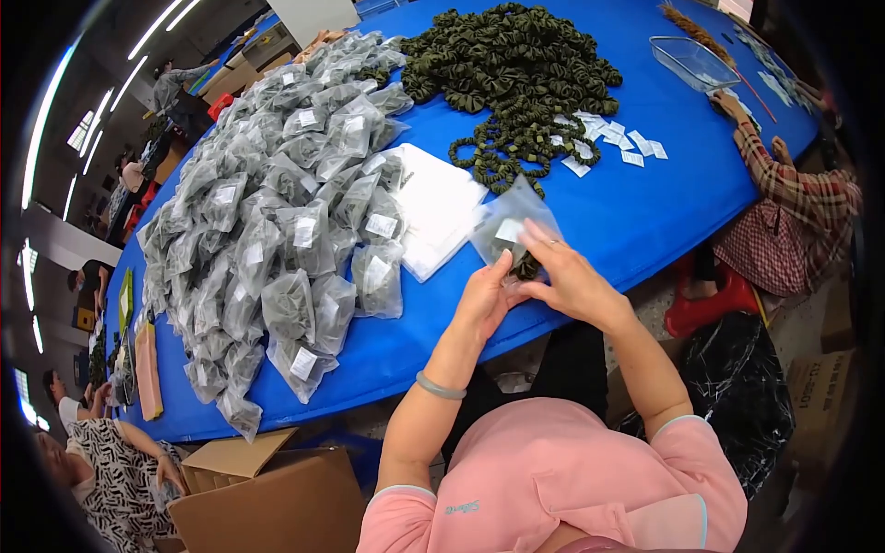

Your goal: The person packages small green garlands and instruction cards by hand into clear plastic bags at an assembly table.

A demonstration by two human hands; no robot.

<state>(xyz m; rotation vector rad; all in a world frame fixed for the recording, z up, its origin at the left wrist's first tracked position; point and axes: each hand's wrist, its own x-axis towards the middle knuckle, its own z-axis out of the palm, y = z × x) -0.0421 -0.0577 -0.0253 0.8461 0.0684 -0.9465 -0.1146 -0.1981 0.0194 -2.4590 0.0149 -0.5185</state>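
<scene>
A clear plastic bag (521, 203) with a white label and dark green scrunchies inside is between my hands at the table's near edge. My left hand (487, 293) grips its lower left side, thumb on top. Across its right side lies my right hand (573, 276), fingers bent over the plastic and thumb near the bottom. Just left of the bag is a stack of flat white bags (433, 212). Beyond it, loose dark green scrunchies (507, 60) form a heap, with several small white labels (631, 157) scattered beside them.
A large pile of filled bags (267, 203) covers the left of the blue table (664, 230). A clear plastic basket (691, 63) stands at the far right, near a person in a plaid sleeve (765, 170). An open cardboard box (272, 502) sits below left, beside another person.
</scene>
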